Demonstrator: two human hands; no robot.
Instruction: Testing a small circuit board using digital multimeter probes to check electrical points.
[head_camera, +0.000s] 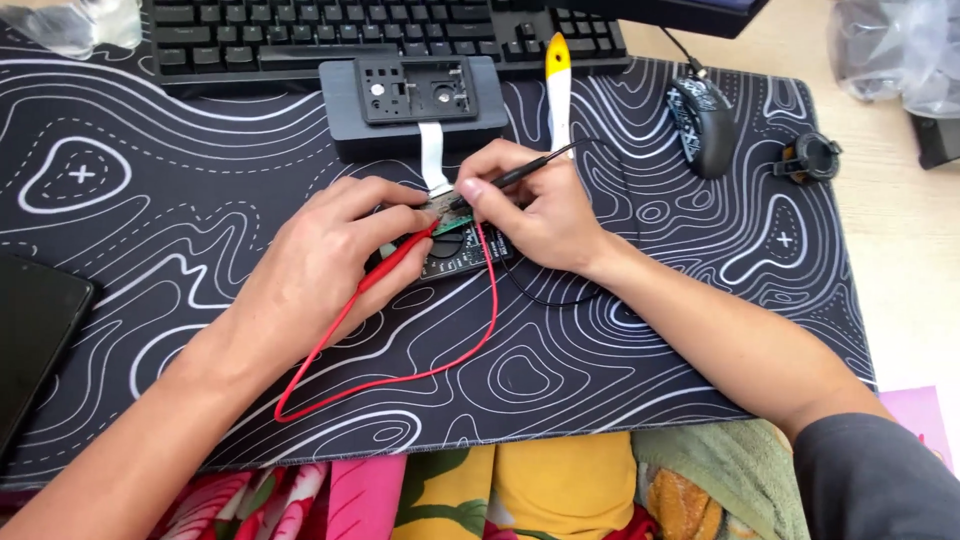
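My left hand (320, 265) holds a red test probe (395, 262) whose tip touches a small circuit board (440, 212) in the middle of the desk mat. My right hand (535, 205) grips a black test probe (515, 177), its tip also on that board. A small black multimeter (455, 255) lies under both hands, mostly hidden. The red lead (420, 372) loops toward the mat's front edge. A white ribbon cable (432, 158) runs from the board to a grey device housing (415, 105) lying just behind it.
A black desk mat (150, 230) with white contour lines covers the table. A black keyboard (380, 30) sits at the back, a yellow-tipped white pry tool (558, 90) and a mouse (702, 122) at right, a dark phone (30, 330) at left.
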